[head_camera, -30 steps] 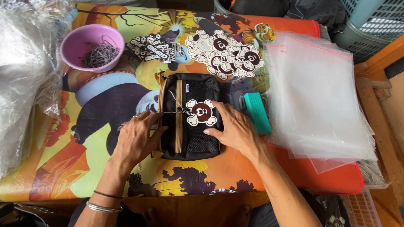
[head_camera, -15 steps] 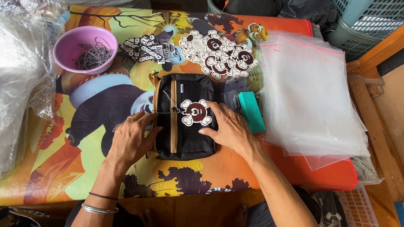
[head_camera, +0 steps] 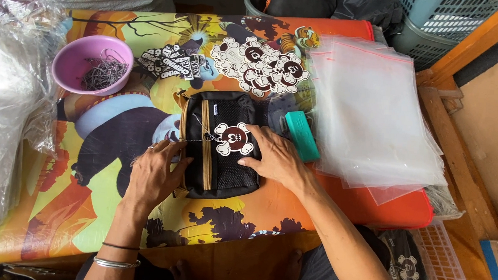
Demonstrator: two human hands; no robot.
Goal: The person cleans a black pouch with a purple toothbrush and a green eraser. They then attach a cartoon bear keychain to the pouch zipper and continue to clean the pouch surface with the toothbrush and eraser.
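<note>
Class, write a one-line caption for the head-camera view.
Both hands, left hand and right hand, rest on a black pouch bearing a skull-shaped tag.

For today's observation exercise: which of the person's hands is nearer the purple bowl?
Left. The left hand lies below and right of the purple bowl; the right hand is farther right, across the black pouch.

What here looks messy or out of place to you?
Nothing looks spilled or damaged. The clear plastic bags are fanned unevenly, with one corner overhanging the table edge. The black pouch lies flat between the left hand and the right hand.
</note>
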